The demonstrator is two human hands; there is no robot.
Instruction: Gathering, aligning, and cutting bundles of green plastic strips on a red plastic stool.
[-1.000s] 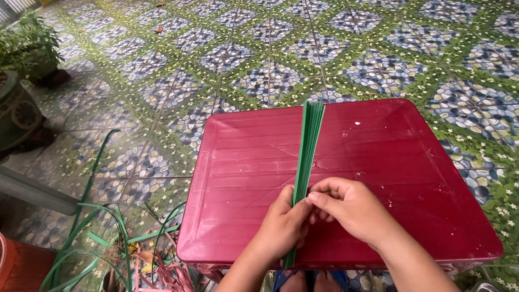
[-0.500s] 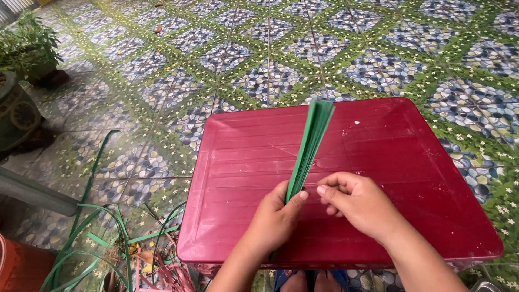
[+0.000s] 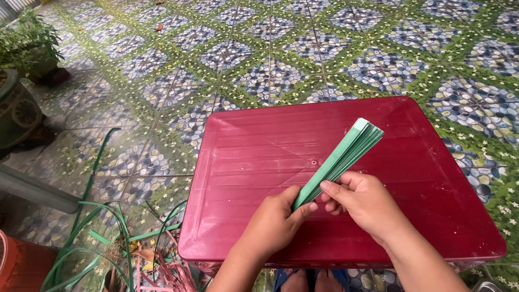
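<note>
A bundle of flat green strips point(image 3: 346, 151) angles up and to the right over a dark red plastic table top point(image 3: 259, 146). My left hand point(image 3: 273, 224) grips the bundle's lower end, thumb against the strips. My right hand point(image 3: 362, 203) is closed around the same end from the right, its fingers touching the strips just above my left thumb. The far ends of the strips fan out slightly in the air.
Loose green strips point(image 3: 102, 238) lie on the patterned tiled floor left of the table. A potted plant point(image 3: 24, 48) and a dark round pot point(image 3: 16, 111) stand at far left. An orange pot point(image 3: 16, 265) sits at bottom left. My feet point(image 3: 313, 281) show under the table.
The green bundle lay upright along the table's middle; it has been lifted and tilted to the right, with its far ends spreading. Both hands stayed on its near end.
</note>
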